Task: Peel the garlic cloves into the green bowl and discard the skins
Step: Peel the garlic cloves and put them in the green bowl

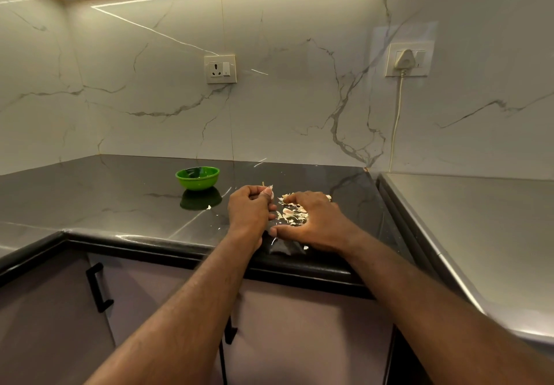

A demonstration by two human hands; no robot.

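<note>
A small green bowl [198,178] stands on the black counter, left of and beyond both hands. My left hand [249,211] holds a garlic clove [269,193] with papery skin at its fingertips, just above the counter. A pile of garlic skins and cloves [292,214] lies to its right. My right hand [311,221] rests over that pile, palm down, fingers spread and lightly curved around it, thumb toward the counter's front. Part of the pile is hidden under this hand.
The glossy black counter [120,202] ends in a rounded front edge near my forearms. A steel surface [479,220] adjoins it on the right. Stray skin flakes [209,207] lie by the bowl's reflection. Marble wall behind has a socket [220,69] and a plug with cord [404,61].
</note>
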